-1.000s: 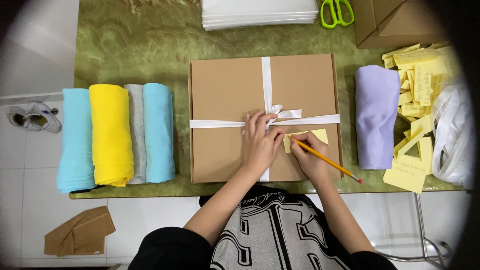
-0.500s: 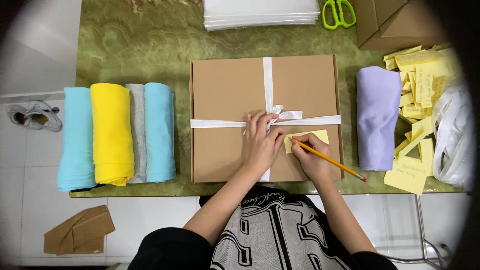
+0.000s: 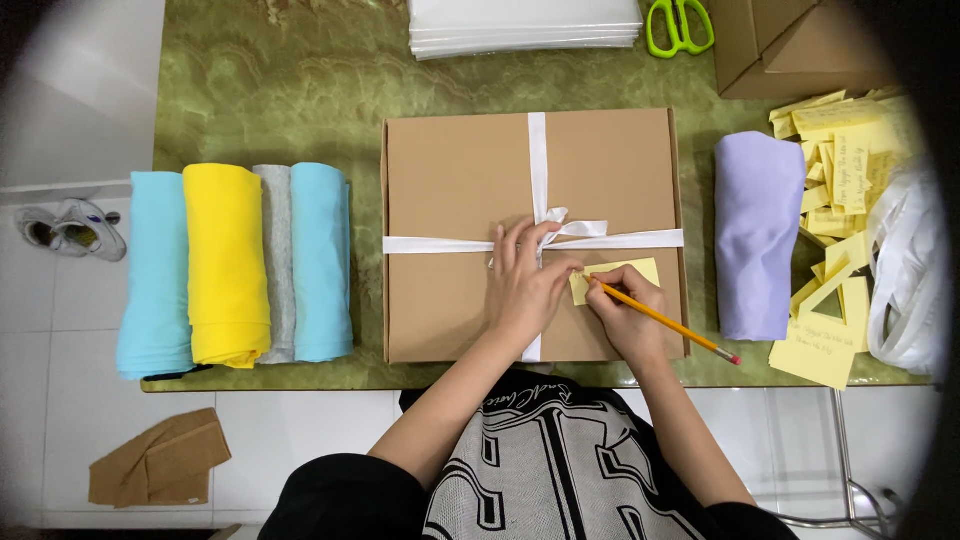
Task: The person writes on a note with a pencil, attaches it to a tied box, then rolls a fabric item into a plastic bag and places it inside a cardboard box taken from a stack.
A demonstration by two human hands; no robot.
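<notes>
Nothing has visibly shifted since the earlier frames: both hands stay in the same spots on the brown cardboard box (image 3: 460, 190). The left hand (image 3: 525, 285) lies flat with fingers spread and lightly curved, pressing on the lid just below the bow of the white ribbon (image 3: 538, 160) that crosses the box. Just right of it, the right hand (image 3: 625, 310) pinches a yellow pencil (image 3: 680, 328), its tip down on a small yellow note (image 3: 640, 270) that lies on the lid between the two hands and partly under the right one; the pencil's eraser end points away to the right, past the box edge. Well left of the left hand, rolled cloths in light blue, yellow (image 3: 226, 265), grey and light blue lie side by side on the green tabletop (image 3: 280, 80). Right of the right hand sits a rolled lilac cloth (image 3: 758, 230), and beyond it a loose heap of yellow notes (image 3: 835, 140). Far above the hands lie green-handled scissors (image 3: 680, 25) and a stack of white sheets (image 3: 525, 25).
</notes>
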